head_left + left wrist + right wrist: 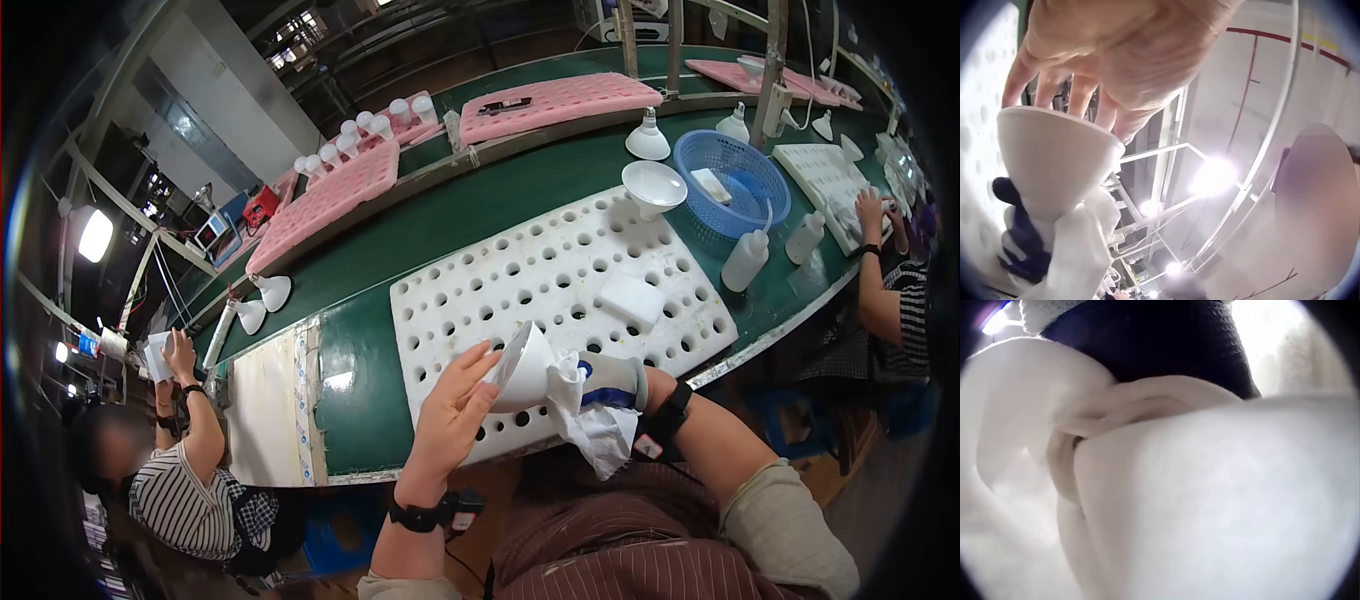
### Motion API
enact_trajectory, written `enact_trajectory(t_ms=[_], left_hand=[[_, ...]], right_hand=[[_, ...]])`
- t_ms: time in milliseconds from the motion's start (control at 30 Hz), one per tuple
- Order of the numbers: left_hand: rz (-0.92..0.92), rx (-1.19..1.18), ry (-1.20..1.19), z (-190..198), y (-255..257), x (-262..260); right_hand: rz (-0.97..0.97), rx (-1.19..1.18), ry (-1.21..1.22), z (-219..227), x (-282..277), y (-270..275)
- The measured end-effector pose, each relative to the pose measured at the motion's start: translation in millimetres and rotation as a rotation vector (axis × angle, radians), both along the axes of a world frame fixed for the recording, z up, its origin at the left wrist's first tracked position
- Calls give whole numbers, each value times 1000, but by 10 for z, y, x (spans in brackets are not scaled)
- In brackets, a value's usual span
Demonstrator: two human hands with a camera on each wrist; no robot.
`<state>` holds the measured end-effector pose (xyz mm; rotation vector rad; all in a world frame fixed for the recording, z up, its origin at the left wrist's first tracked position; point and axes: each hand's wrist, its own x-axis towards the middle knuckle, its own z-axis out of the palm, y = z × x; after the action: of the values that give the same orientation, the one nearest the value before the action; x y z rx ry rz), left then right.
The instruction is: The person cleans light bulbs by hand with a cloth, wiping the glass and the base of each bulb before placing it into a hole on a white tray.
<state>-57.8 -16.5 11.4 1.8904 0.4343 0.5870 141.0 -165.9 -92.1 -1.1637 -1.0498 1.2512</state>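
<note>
A white cone-shaped lamp housing (524, 372) is tilted above the foam board (470, 300), its wide mouth toward my bare left hand (450, 415). In the left wrist view, fairly straight fingers of the left hand (1125, 50) touch the rim of the housing (1057, 153). My gloved right hand (612, 382) grips the narrow end through a crumpled white cloth (600, 430). Folds of cloth (1210, 500) fill most of the right wrist view, below the glove's dark band (1160, 344); the right fingertips are hidden.
On the foam board lie a white block (632, 299) and a lamp (654, 187). Beyond are a blue basket (700, 205), bottles (745, 262) and pink foam trays (560, 105). People work at left (190, 465) and right (885, 305).
</note>
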Motion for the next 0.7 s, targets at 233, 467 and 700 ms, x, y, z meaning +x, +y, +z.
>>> enact_trajectory(t_ms=[233,467,700], left_hand=[[-270,-509,271,-6,284,232],[-434,-648,255,-180,387,220],[-424,-453,223,-373,445,160]], right_hand=[[11,-160,104,-5,14,22],[58,-167,292,-187,90,29],[5,-244,711,-288,206,-105]])
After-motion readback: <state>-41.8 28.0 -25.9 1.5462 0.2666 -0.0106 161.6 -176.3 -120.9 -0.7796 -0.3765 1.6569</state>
